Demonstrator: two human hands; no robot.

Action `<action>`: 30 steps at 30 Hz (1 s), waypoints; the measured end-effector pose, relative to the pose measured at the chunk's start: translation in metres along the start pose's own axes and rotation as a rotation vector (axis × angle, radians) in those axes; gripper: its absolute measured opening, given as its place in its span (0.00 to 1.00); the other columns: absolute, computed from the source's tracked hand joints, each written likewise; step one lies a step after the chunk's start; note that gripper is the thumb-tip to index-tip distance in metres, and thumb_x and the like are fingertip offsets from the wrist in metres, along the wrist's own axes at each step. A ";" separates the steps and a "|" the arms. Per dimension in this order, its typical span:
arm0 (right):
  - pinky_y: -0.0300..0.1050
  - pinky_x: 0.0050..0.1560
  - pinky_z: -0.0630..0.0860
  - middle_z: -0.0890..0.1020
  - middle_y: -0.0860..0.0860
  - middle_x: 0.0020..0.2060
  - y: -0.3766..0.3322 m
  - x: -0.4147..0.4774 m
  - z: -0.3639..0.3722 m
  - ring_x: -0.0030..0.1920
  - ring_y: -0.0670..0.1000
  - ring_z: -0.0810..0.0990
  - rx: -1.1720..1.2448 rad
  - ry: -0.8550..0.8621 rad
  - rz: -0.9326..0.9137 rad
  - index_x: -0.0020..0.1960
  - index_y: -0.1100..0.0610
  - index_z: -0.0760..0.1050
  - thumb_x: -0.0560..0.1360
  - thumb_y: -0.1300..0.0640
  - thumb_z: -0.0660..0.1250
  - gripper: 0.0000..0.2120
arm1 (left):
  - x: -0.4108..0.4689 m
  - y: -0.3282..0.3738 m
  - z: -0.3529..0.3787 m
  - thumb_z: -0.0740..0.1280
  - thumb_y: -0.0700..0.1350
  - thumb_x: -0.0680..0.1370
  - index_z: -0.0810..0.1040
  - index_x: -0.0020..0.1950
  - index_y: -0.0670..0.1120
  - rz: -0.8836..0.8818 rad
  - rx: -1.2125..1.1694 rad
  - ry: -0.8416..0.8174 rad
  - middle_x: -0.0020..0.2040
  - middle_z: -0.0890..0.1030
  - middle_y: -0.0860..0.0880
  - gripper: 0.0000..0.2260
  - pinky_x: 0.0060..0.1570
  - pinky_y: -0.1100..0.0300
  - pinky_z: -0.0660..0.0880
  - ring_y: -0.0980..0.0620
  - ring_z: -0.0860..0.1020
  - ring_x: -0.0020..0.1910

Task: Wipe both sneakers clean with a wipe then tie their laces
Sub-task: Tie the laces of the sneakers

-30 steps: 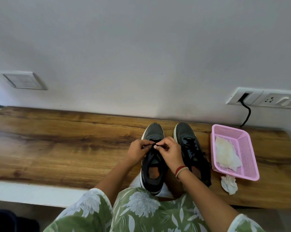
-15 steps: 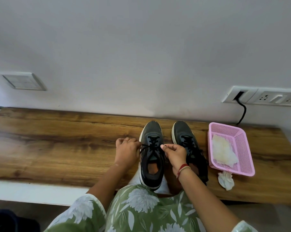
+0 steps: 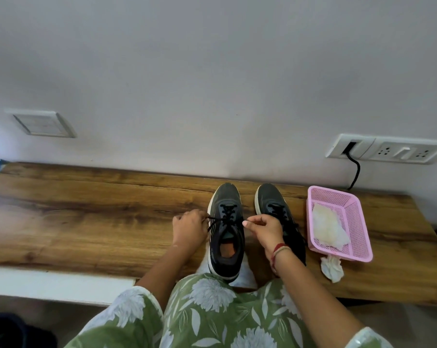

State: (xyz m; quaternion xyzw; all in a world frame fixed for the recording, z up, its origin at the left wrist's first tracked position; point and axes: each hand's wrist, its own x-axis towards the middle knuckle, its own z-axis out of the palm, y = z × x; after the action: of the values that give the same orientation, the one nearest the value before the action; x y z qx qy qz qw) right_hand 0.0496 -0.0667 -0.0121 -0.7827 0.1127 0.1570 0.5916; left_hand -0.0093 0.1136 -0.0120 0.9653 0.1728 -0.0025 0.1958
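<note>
Here on the wooden desk, the left hand sits at nine o'clock of the dark sneaker, knuckles up, fingers curled and pinching one end of the black lace. The lace runs taut across the tongue. At three o'clock the right hand presses its thumb against bent fingers, gripping the other end, though the strand is too thin to trace inside that pinch. The sneaker stands toe toward the wall, grey-black with a white sole and an orange insole. Something white lies under its heel, hard to identify. The second sneaker stands just beside it, its heel hidden behind the right wrist. Further toward three o'clock, a pink basket holds a wipe, and a crumpled wipe lies at its six o'clock.
</note>
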 end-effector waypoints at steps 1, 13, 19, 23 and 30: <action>0.39 0.46 0.76 0.79 0.49 0.42 -0.005 -0.004 -0.009 0.44 0.48 0.79 -0.024 -0.026 -0.061 0.44 0.55 0.77 0.67 0.64 0.74 0.10 | -0.003 0.001 0.002 0.59 0.47 0.80 0.78 0.58 0.49 -0.013 -0.058 0.020 0.55 0.79 0.51 0.11 0.54 0.51 0.68 0.49 0.77 0.56; 0.52 0.63 0.68 0.66 0.59 0.64 0.032 -0.038 -0.100 0.62 0.61 0.70 -0.556 0.086 -0.072 0.68 0.55 0.65 0.71 0.54 0.71 0.28 | -0.059 0.067 0.003 0.61 0.53 0.79 0.66 0.68 0.49 0.086 -0.092 -0.038 0.67 0.68 0.48 0.19 0.64 0.48 0.67 0.46 0.67 0.67; 0.51 0.64 0.67 0.60 0.57 0.71 0.040 -0.060 -0.093 0.66 0.59 0.67 -0.768 0.019 -0.271 0.71 0.53 0.62 0.75 0.55 0.66 0.27 | -0.088 0.087 0.006 0.63 0.52 0.78 0.63 0.69 0.47 0.054 0.006 -0.184 0.70 0.64 0.44 0.22 0.69 0.42 0.61 0.43 0.61 0.72; 0.50 0.68 0.65 0.56 0.55 0.73 0.035 -0.066 -0.085 0.69 0.58 0.64 -0.933 -0.079 -0.393 0.70 0.54 0.64 0.75 0.54 0.66 0.25 | -0.095 0.089 -0.002 0.63 0.52 0.78 0.60 0.71 0.47 0.066 0.053 -0.129 0.73 0.60 0.44 0.25 0.71 0.40 0.56 0.43 0.55 0.75; 0.49 0.63 0.70 0.72 0.56 0.64 0.007 -0.093 -0.081 0.63 0.56 0.72 -0.920 -0.125 -0.442 0.69 0.56 0.65 0.75 0.54 0.66 0.24 | -0.116 0.078 -0.021 0.63 0.51 0.78 0.58 0.73 0.45 0.093 0.073 -0.086 0.73 0.59 0.42 0.27 0.72 0.39 0.54 0.43 0.54 0.75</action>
State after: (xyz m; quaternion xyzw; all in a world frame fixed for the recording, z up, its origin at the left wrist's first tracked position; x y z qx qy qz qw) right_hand -0.0298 -0.1474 0.0372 -0.9563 -0.1718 0.1083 0.2105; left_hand -0.0936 0.0156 0.0452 0.9778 0.1191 -0.0411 0.1675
